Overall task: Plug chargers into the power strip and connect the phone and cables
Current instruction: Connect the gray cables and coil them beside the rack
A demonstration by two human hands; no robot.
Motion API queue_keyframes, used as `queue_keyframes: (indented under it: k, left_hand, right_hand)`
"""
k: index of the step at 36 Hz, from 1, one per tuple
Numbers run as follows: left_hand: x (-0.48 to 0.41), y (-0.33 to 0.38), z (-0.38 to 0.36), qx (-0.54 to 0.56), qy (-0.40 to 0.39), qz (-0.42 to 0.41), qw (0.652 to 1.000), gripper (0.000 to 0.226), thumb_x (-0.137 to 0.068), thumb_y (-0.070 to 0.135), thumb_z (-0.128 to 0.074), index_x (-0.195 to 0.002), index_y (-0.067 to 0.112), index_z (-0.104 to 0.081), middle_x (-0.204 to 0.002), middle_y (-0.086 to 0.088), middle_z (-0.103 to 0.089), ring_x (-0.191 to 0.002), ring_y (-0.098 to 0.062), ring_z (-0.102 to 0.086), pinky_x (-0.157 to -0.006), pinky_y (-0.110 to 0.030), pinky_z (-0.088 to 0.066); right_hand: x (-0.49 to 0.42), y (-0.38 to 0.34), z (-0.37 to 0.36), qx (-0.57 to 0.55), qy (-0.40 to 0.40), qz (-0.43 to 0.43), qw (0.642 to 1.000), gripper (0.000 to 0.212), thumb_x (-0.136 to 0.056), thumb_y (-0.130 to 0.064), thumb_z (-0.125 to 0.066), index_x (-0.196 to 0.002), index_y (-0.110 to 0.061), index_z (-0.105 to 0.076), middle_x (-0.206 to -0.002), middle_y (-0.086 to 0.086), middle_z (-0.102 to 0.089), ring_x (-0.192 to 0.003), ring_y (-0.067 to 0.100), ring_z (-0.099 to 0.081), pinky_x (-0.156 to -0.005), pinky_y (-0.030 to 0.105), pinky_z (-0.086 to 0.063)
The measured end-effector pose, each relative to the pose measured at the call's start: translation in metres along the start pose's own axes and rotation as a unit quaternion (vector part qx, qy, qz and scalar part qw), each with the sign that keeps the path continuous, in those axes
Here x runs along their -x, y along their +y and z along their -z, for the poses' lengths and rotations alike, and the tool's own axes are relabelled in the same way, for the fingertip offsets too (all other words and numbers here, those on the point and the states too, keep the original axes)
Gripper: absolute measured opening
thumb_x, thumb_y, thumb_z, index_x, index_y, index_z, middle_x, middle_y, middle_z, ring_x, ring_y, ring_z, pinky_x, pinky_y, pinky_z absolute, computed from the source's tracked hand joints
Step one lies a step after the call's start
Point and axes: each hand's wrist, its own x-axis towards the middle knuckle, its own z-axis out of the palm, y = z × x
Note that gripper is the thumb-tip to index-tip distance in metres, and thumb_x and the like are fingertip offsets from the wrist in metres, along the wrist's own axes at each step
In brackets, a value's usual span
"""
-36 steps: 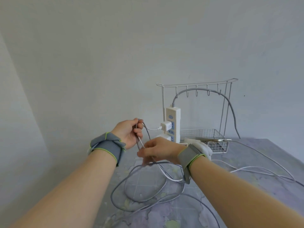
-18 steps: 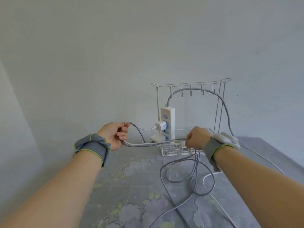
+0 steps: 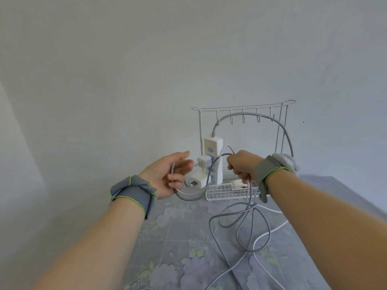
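Note:
A white power strip (image 3: 215,162) stands upright against a white wire rack (image 3: 240,109). Two white chargers are plugged into it, an upper charger (image 3: 204,162) and a lower charger (image 3: 198,180). My right hand (image 3: 243,166) is closed on a bundle of grey cable (image 3: 236,218) in front of the strip; loops hang from it down to the table. My left hand (image 3: 169,176) has its fingers loosely curled around the same cable's other stretch, which sags between both hands. No phone is visible.
The rack's wire basket (image 3: 222,191) sits on a floral tablecloth (image 3: 178,237) and holds a white plug. The strip's thick grey cord (image 3: 261,118) arches over the rack hooks. A white cable (image 3: 272,229) trails across the table on the right. A plain wall stands close behind.
My right hand moved left and up toward the power strip with the cable bundle. The cable between the hands went from taut to sagging. My left hand's fingers have loosened.

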Motion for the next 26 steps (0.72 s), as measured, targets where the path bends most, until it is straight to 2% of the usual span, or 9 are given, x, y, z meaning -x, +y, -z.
queue_keyframes:
  k: [4, 8, 13, 15, 17, 18, 21, 23, 26]
  left_hand:
    - [0.002, -0.015, -0.013, -0.168, -0.038, 0.042, 0.984, 0.026, -0.079, 0.031, -0.063, -0.067, 0.012, -0.075, -0.072, -0.003, -0.074, -0.029, -0.001, -0.025, -0.034, -0.012, -0.016]
    - [-0.001, -0.024, -0.01, -0.319, -0.097, 0.09, 0.939, 0.024, -0.087, 0.031, -0.058, -0.084, 0.012, -0.074, -0.083, -0.006, -0.076, -0.032, -0.003, -0.024, -0.036, -0.013, -0.018]
    - [-0.007, -0.03, -0.009, -0.419, -0.111, 0.101, 0.896, 0.023, -0.09, 0.037, -0.059, -0.097, 0.021, -0.073, -0.098, -0.002, -0.075, -0.037, -0.006, -0.024, -0.039, -0.015, -0.021]
    - [-0.013, -0.032, -0.014, -0.446, -0.089, 0.09, 0.886, 0.035, -0.087, 0.046, -0.06, -0.111, 0.022, -0.069, -0.103, -0.001, -0.075, -0.038, -0.008, -0.025, -0.04, -0.017, -0.023]
    - [-0.022, -0.035, -0.016, -0.434, -0.051, 0.076, 0.896, 0.052, -0.086, 0.053, -0.057, -0.126, 0.019, -0.058, -0.097, -0.003, -0.076, -0.037, -0.011, -0.022, -0.039, -0.017, -0.022]
    - [-0.028, -0.037, -0.017, -0.408, -0.028, 0.063, 0.911, 0.054, -0.088, 0.053, -0.055, -0.128, 0.018, -0.053, -0.087, -0.003, -0.076, -0.035, -0.01, -0.019, -0.037, -0.015, -0.02]
    - [-0.039, -0.041, -0.021, -0.27, 0.065, -0.003, 0.961, 0.037, -0.089, 0.046, -0.058, -0.104, 0.012, -0.057, -0.05, 0.001, -0.057, -0.029, -0.006, -0.018, -0.034, -0.009, -0.015]
    - [-0.038, -0.039, -0.025, -0.156, 0.087, -0.03, 0.984, 0.031, -0.085, 0.045, -0.064, -0.092, 0.016, -0.061, -0.05, 0.002, -0.049, -0.032, -0.006, -0.02, -0.032, -0.011, -0.013]
    - [-0.039, -0.037, -0.026, -0.043, 0.087, -0.044, 0.994, 0.031, -0.08, 0.05, -0.067, -0.082, 0.019, -0.064, -0.066, -0.002, -0.051, -0.041, -0.008, -0.023, -0.032, -0.014, -0.017]
  right_hand:
    - [0.0, -0.014, -0.006, -0.004, 0.01, 0.024, 1.0, 0.02, -0.092, -0.008, -0.038, -0.073, -0.008, -0.046, -0.056, 0.005, -0.036, -0.046, 0.016, -0.026, -0.048, 0.024, -0.024]
    - [-0.006, -0.016, 0.001, 0.013, 0.033, 0.038, 0.999, 0.021, -0.081, 0.0, -0.049, -0.065, -0.01, -0.039, -0.057, 0.006, -0.034, -0.047, 0.017, -0.026, -0.046, 0.024, -0.024]
    - [-0.013, -0.014, 0.004, 0.062, 0.048, 0.024, 0.997, 0.021, -0.073, 0.002, -0.049, -0.059, -0.008, -0.037, -0.055, 0.009, -0.038, -0.046, 0.02, -0.03, -0.046, 0.027, -0.027]
    - [-0.015, -0.015, 0.0, 0.067, 0.041, 0.025, 0.997, 0.022, -0.074, 0.003, -0.047, -0.059, -0.009, -0.037, -0.056, 0.009, -0.037, -0.046, 0.019, -0.03, -0.046, 0.027, -0.026]
    - [-0.015, -0.016, -0.006, 0.051, 0.023, 0.029, 0.998, 0.024, -0.075, 0.003, -0.047, -0.06, -0.01, -0.035, -0.057, 0.007, -0.034, -0.047, 0.017, -0.027, -0.045, 0.024, -0.024]
    - [-0.013, -0.017, -0.008, 0.049, 0.007, 0.034, 0.998, 0.025, -0.076, 0.003, -0.046, -0.06, -0.012, -0.033, -0.057, 0.005, -0.031, -0.047, 0.016, -0.024, -0.044, 0.022, -0.023]
    - [-0.008, -0.02, -0.012, 0.077, -0.05, 0.06, 0.994, 0.025, -0.076, 0.003, -0.046, -0.061, -0.014, -0.034, -0.054, 0.003, -0.029, -0.045, 0.015, -0.022, -0.043, 0.02, -0.021]
    - [-0.004, -0.021, -0.015, 0.136, -0.077, 0.084, 0.984, 0.015, -0.075, -0.001, -0.048, -0.065, -0.01, -0.041, -0.053, 0.005, -0.033, -0.044, 0.016, -0.027, -0.044, 0.023, -0.025]
    - [0.002, -0.024, -0.023, 0.205, -0.108, 0.122, 0.965, 0.004, -0.079, -0.009, -0.052, -0.08, -0.005, -0.053, -0.059, 0.007, -0.04, -0.048, 0.018, -0.033, -0.046, 0.026, -0.031]
